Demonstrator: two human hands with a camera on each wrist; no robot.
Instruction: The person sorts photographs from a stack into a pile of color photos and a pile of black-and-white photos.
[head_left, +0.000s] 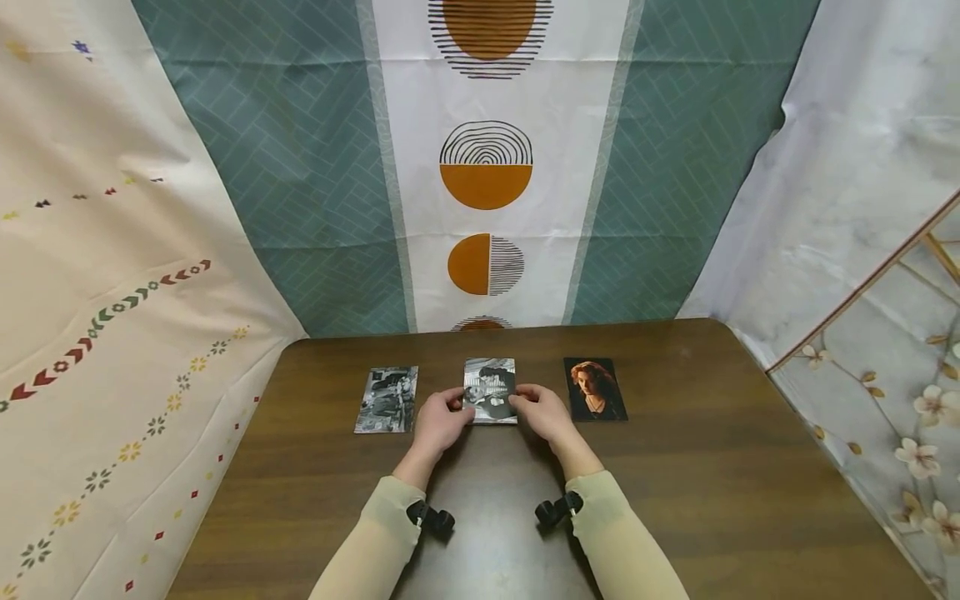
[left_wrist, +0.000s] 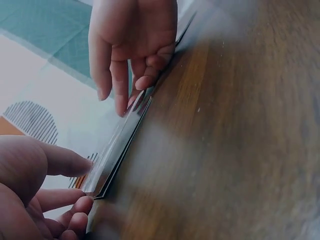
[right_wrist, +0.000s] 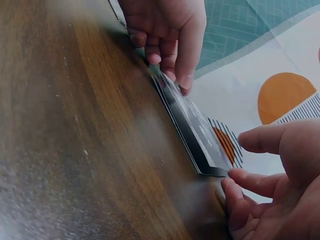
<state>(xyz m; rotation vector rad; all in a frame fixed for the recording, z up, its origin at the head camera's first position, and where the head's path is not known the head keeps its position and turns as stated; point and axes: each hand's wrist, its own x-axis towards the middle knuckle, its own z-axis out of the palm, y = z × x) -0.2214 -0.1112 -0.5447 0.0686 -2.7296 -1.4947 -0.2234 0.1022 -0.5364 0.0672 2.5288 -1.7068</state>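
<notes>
A black-and-white photo card [head_left: 490,390] is between both hands near the far side of the table. In the wrist views it is seen edge-on over a darker card edge [right_wrist: 182,127], like a small stack; how many cards cannot be told. My left hand [head_left: 441,421] pinches the left edge, thumb over the front. The right hand [head_left: 546,412] holds the opposite edge, thumb and fingers at its side. To the left lies another black-and-white photo card [head_left: 386,400]. On the right is a dark photo card [head_left: 596,389] showing a person with reddish hair.
The brown wooden table [head_left: 712,467] ends against a green and white patterned cloth [head_left: 510,275] behind. Patterned cloths [head_left: 112,350] also hang along the left and right sides. Black wrist cameras [head_left: 431,518] sit on both sleeves.
</notes>
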